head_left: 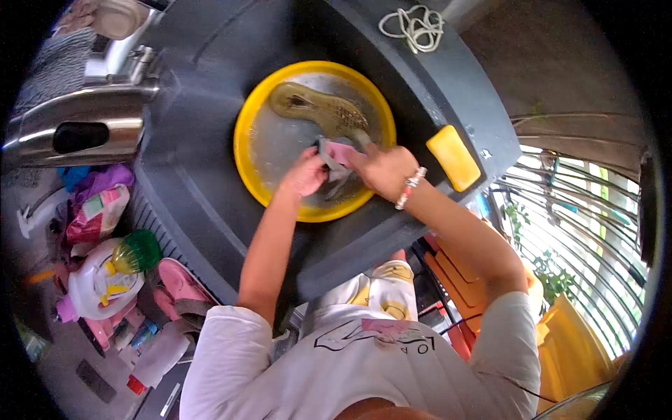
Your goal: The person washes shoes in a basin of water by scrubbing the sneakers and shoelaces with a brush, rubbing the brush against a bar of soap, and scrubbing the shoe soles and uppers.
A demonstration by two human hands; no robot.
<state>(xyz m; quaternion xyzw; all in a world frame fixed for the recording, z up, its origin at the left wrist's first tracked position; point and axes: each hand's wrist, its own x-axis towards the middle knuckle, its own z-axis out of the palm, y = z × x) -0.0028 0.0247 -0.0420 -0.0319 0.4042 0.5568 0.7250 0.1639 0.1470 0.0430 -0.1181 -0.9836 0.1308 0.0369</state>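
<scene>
My left hand (306,173) is closed on the grey end of a small pink-and-grey piece (339,154) that looks like fabric or soft shoe material; its exact kind is unclear. On its right side, my right hand (390,172) grips the pink part, slightly blurred, with a beaded bracelet on the wrist. Both hands are over a yellow-rimmed basin (245,175) of cloudy, sudsy water. Just beyond them, an olive-brown, shoe-sole-shaped thing (318,110) lies in the water. A short pale end of something shows beside my right fingers.
The basin stands in a dark grey sink (199,150). A yellow bar (453,158) and a coiled white cord (414,28) lie on its right ledge. At left are a metal faucet (84,126), a white jug (98,283), a green-capped bottle (140,250) and a pink shoe (183,283).
</scene>
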